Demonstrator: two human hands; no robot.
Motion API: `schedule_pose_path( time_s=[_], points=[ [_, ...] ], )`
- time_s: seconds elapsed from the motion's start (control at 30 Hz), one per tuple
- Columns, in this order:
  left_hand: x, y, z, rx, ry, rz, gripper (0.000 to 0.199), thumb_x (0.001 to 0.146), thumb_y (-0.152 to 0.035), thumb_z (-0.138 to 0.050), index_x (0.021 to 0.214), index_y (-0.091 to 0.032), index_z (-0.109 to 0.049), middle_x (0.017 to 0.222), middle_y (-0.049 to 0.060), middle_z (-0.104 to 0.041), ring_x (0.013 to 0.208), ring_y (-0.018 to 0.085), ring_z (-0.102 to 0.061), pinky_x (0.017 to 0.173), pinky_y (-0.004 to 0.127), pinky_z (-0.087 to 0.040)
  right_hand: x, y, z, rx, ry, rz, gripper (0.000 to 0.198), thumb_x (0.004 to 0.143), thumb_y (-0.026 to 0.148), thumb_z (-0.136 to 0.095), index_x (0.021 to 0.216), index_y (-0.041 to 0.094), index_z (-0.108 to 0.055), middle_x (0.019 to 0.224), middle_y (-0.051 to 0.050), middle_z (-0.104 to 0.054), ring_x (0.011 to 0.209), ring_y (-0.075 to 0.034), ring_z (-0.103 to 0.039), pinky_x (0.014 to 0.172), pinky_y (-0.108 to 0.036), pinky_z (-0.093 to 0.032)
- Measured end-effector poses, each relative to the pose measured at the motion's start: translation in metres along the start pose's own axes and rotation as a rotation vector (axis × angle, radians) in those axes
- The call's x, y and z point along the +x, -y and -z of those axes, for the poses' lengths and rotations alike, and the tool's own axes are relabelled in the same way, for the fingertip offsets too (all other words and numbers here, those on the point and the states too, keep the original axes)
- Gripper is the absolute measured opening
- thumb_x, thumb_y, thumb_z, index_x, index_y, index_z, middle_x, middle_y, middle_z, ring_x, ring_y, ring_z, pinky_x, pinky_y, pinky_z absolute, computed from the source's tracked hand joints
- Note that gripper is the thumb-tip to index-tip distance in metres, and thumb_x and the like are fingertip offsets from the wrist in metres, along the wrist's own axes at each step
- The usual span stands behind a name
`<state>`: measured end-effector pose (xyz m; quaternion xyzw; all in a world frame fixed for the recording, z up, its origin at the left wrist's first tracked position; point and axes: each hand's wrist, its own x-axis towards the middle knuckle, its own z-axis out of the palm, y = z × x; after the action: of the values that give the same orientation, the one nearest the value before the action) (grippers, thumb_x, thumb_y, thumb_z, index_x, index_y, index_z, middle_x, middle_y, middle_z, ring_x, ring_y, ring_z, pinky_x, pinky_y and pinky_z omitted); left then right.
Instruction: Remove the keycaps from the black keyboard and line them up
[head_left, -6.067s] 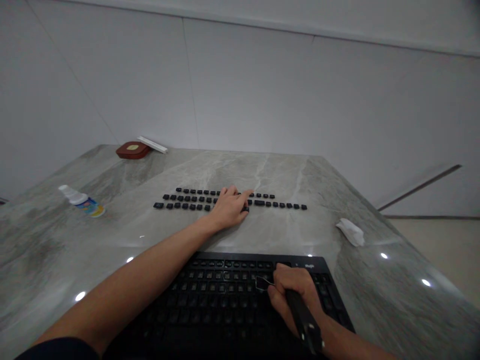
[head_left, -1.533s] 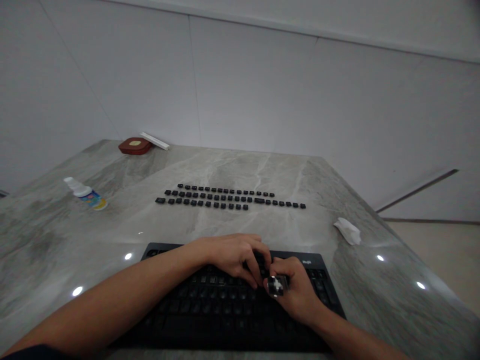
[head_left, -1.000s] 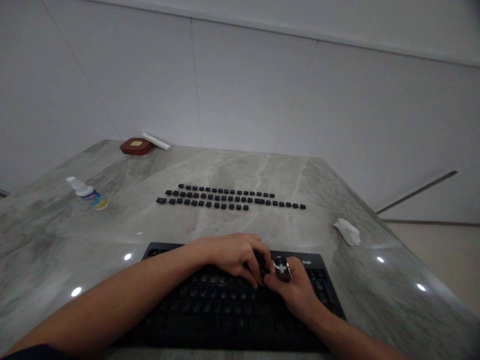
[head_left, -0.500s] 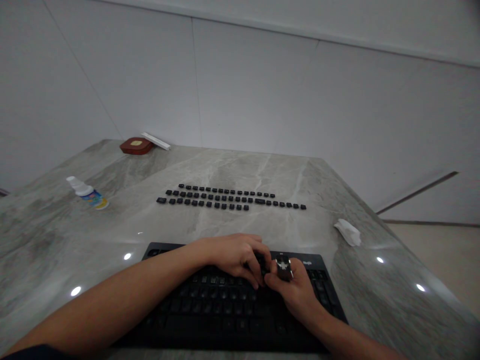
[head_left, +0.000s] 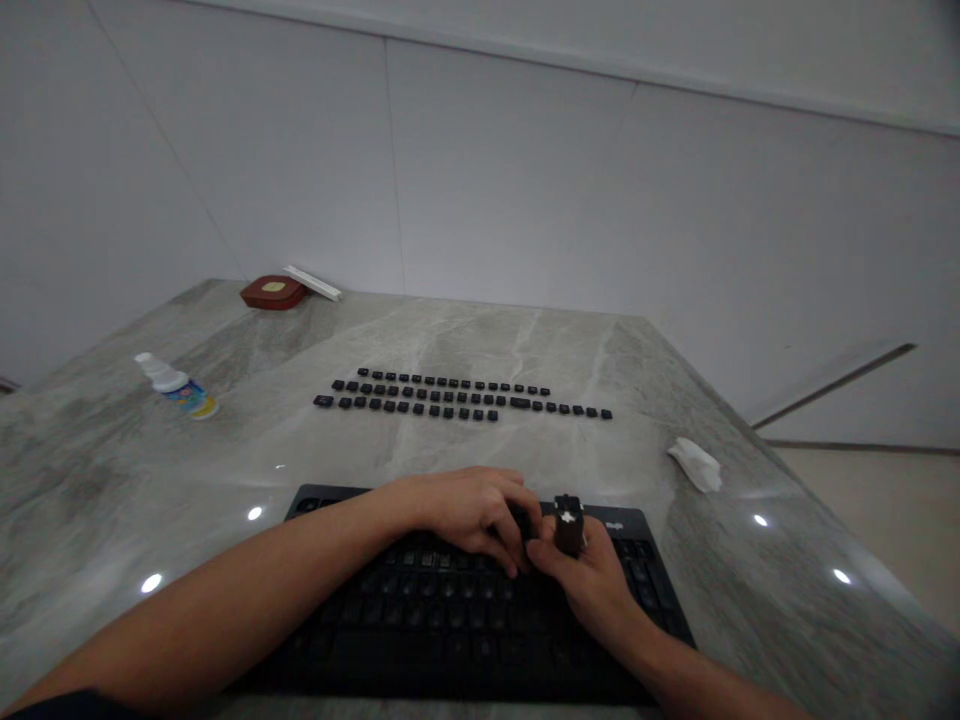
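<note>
Right hand [head_left: 592, 575] grips a dark tool [head_left: 569, 530]; left hand [head_left: 476, 510] curls over the keyboard [head_left: 405, 645], grasp unclear; red case [head_left: 273, 293] near table's [head_left: 600, 455] far-left corner.

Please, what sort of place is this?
Probably an indoor tabletop workspace: a keyboard lies on a grey marbled table, loose keycaps sit in rows, and a plain wall stands behind.

Keyboard [head_left: 420, 612] partly hidden behind left forearm [head_left: 300, 570]
</note>
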<state>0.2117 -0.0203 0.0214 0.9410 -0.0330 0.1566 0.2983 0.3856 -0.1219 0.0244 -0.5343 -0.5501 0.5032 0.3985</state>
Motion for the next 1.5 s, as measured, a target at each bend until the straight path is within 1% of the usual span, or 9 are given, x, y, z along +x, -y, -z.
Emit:
schedule_pose_path(
  time_s=[0.13, 0.23, 0.47, 0.7, 0.93, 1.1, 1.27, 1.4, 1.5],
  points=[
    [0.000, 0.001, 0.000, -0.002, -0.005, -0.016, 0.004, 0.079, -0.025, -0.079, 0.083, -0.025, -0.078, 0.114, 0.004, -0.067, 0.094, 0.019, -0.060, 0.087, 0.031, -0.047, -0.001, 0.000, 0.000, -0.049, -0.002, 0.024, 0.033, 0.073, 0.037, -0.057, 0.049, 0.018, -0.048, 0.050, 0.002, -0.040, 0.051, -0.012, -0.036, 0.049, -0.025, -0.030],
    [0.000, 0.000, 0.001, 0.007, -0.007, -0.011, 0.004, 0.078, -0.026, -0.079, 0.081, -0.024, -0.078, 0.109, 0.005, -0.067, 0.092, 0.018, -0.060, 0.085, 0.030, -0.047, -0.002, -0.003, 0.000, -0.121, -0.027, 0.104, 0.033, 0.077, 0.035, -0.056, 0.050, 0.018, -0.046, 0.049, 0.003, -0.040, 0.048, -0.011, -0.035, 0.047, -0.024, -0.029],
    [0.000, -0.001, 0.002, -0.016, 0.004, -0.036, 0.003, 0.081, -0.024, -0.076, 0.080, -0.022, -0.078, 0.106, 0.005, -0.067, 0.093, 0.018, -0.061, 0.089, 0.030, -0.046, -0.006, -0.004, -0.001, -0.396, -0.067, 0.598, 0.035, 0.080, 0.020, -0.053, 0.049, 0.018, -0.039, 0.045, 0.004, -0.042, 0.044, -0.008, -0.036, 0.046, -0.022, -0.026],
    [0.000, -0.002, 0.004, -0.071, 0.005, -0.029, 0.005, 0.083, -0.022, -0.074, 0.081, -0.021, -0.078, 0.108, 0.007, -0.067, 0.097, 0.019, -0.061, 0.091, 0.029, -0.046, -0.008, -0.003, -0.005, -0.455, -0.036, 0.821, 0.029, 0.081, 0.012, -0.047, 0.056, 0.020, -0.035, 0.045, 0.005, -0.042, 0.044, -0.009, -0.036, 0.052, -0.025, -0.029],
    [-0.001, -0.002, 0.004, -0.248, -0.031, 0.053, 0.006, 0.081, -0.020, -0.073, 0.076, -0.020, -0.076, 0.100, 0.005, -0.069, 0.093, 0.019, -0.063, 0.097, 0.032, -0.045, -0.007, -0.009, -0.003, -0.524, 0.028, 0.964, 0.024, 0.073, 0.008, -0.048, 0.058, 0.020, -0.035, 0.046, 0.006, -0.039, 0.043, -0.010, -0.034, 0.055, -0.030, -0.023],
    [0.000, -0.004, 0.011, -0.415, -0.078, 0.128, 0.017, 0.080, -0.009, -0.059, 0.088, -0.016, -0.072, 0.096, 0.007, -0.069, 0.094, 0.020, -0.064, 0.093, 0.031, -0.049, -0.008, -0.010, 0.000, -0.562, 0.099, 0.987, 0.023, 0.070, 0.009, -0.047, 0.059, 0.021, -0.031, 0.047, 0.006, -0.037, 0.045, -0.011, -0.031, 0.056, -0.031, -0.021],
    [0.001, -0.005, 0.009, -0.282, 0.003, 0.123, 0.012, 0.078, -0.020, -0.074, 0.090, -0.021, -0.074, 0.108, 0.006, -0.066, 0.104, 0.022, -0.060, 0.102, 0.034, -0.043, -0.006, -0.010, 0.000, -0.568, 0.088, 1.031, 0.018, 0.071, 0.013, -0.046, 0.059, 0.021, -0.035, 0.048, 0.005, -0.039, 0.044, -0.011, -0.030, 0.055, -0.031, -0.021],
    [0.001, -0.002, 0.003, -0.178, 0.008, 0.063, 0.008, 0.077, -0.022, -0.079, 0.085, -0.022, -0.078, 0.108, 0.005, -0.064, 0.101, 0.021, -0.059, 0.099, 0.032, -0.044, -0.007, -0.008, 0.002, -0.612, 0.181, 1.111, 0.017, 0.075, 0.021, -0.042, 0.058, 0.021, -0.040, 0.046, 0.004, -0.040, 0.043, -0.012, -0.032, 0.053, -0.031, -0.020],
    [0.001, -0.002, 0.002, -0.172, 0.004, 0.050, 0.007, 0.076, -0.021, -0.080, 0.083, -0.023, -0.079, 0.106, 0.005, -0.064, 0.099, 0.020, -0.060, 0.097, 0.031, -0.045, -0.010, -0.007, 0.005, -0.652, 0.245, 1.089, 0.018, 0.076, 0.023, -0.042, 0.059, 0.021, -0.042, 0.047, 0.004, -0.041, 0.043, -0.012, -0.034, 0.053, -0.031, -0.021]
  ],
)
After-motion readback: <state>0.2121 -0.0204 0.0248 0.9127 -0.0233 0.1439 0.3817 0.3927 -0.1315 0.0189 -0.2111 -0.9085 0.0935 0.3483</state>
